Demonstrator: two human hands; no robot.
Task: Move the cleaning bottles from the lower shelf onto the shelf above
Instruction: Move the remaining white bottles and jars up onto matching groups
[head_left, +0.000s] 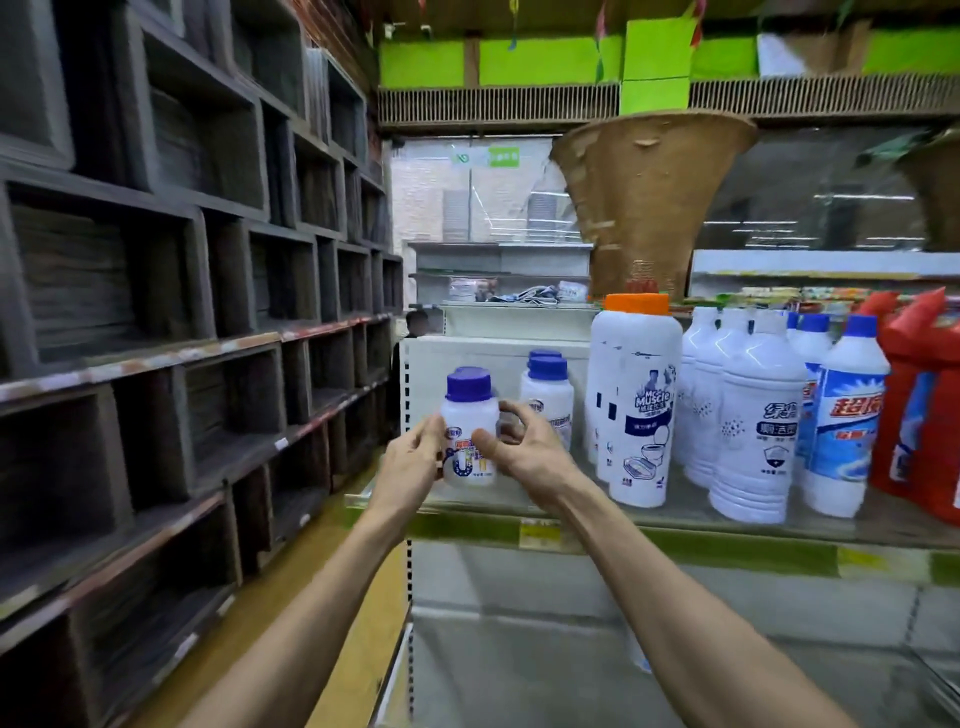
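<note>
the small bottle (470, 431) is at the left front corner of the upper shelf (675, 535); i cannot tell whether it rests there or hangs just above. the left hand (410, 460) has its fingers wrapped round the bottle's side, and the right hand (519, 452) clamps it with thumb on the label. let go this near the edge, it may tip off. shoved back hard, it may knock the rear bottles (548, 397) or the tall bottle (636, 405).

Shelf: clear-topped store shelf (727, 551) with a green-yellow front strip.
9 o'clock: small white purple-capped plastic bottles (548, 400).
Centre: tall white orange-capped bottle (636, 410).
2 o'clock: white ribbed bottles (753, 431); blue-capped, blue-labelled bottles (844, 415).
3 o'clock: red bottles (914, 410).
</note>
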